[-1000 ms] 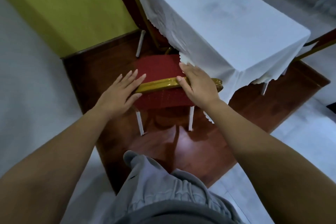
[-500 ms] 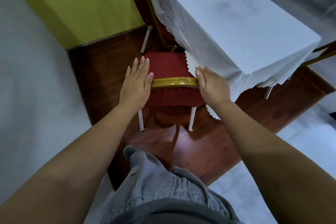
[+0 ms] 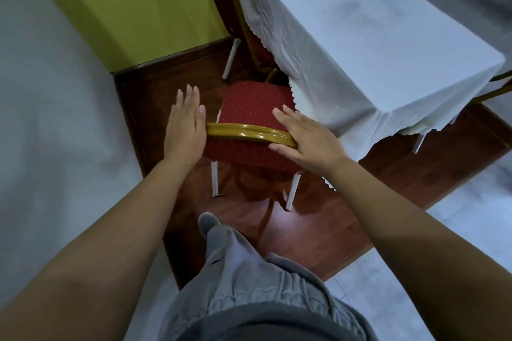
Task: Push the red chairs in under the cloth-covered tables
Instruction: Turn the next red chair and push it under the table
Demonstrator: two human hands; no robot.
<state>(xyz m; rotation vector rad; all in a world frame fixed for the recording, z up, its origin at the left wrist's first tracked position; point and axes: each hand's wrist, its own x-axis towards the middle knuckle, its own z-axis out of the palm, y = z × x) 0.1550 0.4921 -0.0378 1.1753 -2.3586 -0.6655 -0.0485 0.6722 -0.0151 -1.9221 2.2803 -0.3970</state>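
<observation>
A red chair with a gold frame and white legs stands at the corner of a table draped in white cloth, its seat partly under the cloth's edge. My left hand lies flat, fingers straight, against the left end of the gold top rail. My right hand rests over the rail's right end with fingers spread, thumb beneath the rail. A second red chair stands farther along the table's left side, mostly tucked in.
A green wall rises at the back left above a dark wooden floor strip. Pale floor lies left and right. My grey-trousered leg and shoe stand just behind the chair. Another gold chair frame shows at the right.
The chair has slid a little toward the table. My left hand shifted from reaching to pressing on the rail's left end; my right hand opened flatter over the right end.
</observation>
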